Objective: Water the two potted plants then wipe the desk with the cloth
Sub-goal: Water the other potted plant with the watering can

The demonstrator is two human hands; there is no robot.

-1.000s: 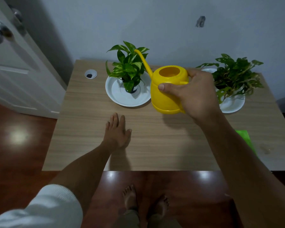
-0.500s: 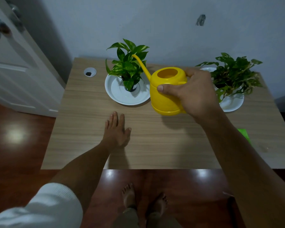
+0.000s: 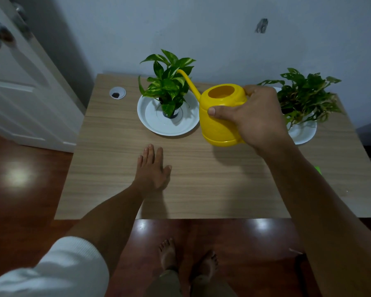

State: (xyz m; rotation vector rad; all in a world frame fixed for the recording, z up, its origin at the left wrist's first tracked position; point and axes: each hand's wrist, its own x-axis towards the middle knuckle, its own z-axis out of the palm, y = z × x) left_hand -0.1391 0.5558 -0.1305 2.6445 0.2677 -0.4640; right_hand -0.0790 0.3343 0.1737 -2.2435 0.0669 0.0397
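My right hand [image 3: 256, 116] grips the handle of a yellow watering can [image 3: 220, 123], held just above the desk [image 3: 201, 185]. Its long spout points up and left into the leaves of the left potted plant [image 3: 168, 82], which stands in a small dark pot on a white saucer [image 3: 159, 123]. The right potted plant [image 3: 306, 97] sits on another white saucer [image 3: 304, 133], partly behind my hand. My left hand [image 3: 151, 168] lies flat on the desk, fingers apart. A sliver of the green cloth [image 3: 318, 169] shows beside my right forearm.
A round cable hole [image 3: 117, 93] sits in the desk's far left corner. A white door [image 3: 19, 67] with a metal knob stands at the left. The wall runs directly behind the desk. My bare feet are on the dark wood floor [image 3: 30, 179] below the front edge.
The watering can has tilted back slightly and its spout tip has dropped lower among the left plant's leaves. My left hand stays flat in place.
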